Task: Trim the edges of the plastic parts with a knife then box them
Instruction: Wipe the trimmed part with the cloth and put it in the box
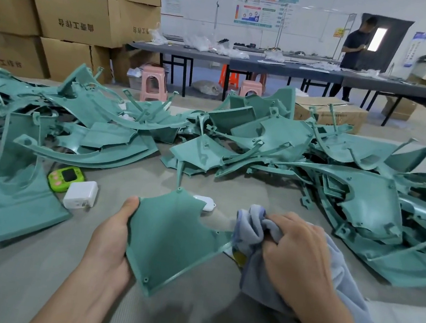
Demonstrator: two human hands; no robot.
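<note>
My left hand (pixel 110 240) grips a teal plastic part (pixel 168 240) by its left edge, thumb on top, and holds it up over the grey table cover (pixel 26 272). My right hand (pixel 295 252) grips a bunched grey-blue cloth (pixel 255 222) against the part's right tip. A bit of yellow shows under the cloth; I cannot tell what it is. No knife is in sight. Heaps of teal plastic parts (pixel 316 159) lie across the far half of the table.
A green timer (pixel 66 177), a white charger block (pixel 80 194) and a small white case (pixel 207 204) lie near my left hand. Stacked cardboard boxes (pixel 71 15) stand at the back left, an open box (pixel 330 113) beyond the table. A person (pixel 354 52) stands at a far table.
</note>
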